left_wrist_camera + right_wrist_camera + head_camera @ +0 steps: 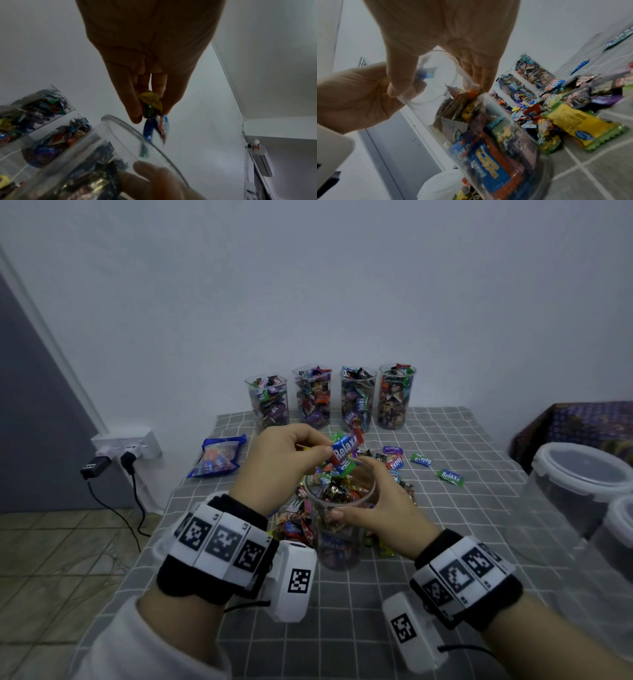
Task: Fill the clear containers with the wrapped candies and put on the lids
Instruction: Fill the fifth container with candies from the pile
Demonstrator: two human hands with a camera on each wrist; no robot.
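Now my left hand [284, 450] pinches a few light, slippery wrapped candies [344, 455]; my right hand [383, 505] wraps the stiff clear container [337, 529], probably near its rim.

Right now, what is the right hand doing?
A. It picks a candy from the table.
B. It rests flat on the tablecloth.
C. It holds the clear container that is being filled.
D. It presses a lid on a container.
C: the right hand is wrapped around the clear container near its rim, while the left hand pinches wrapped candies above its open mouth.
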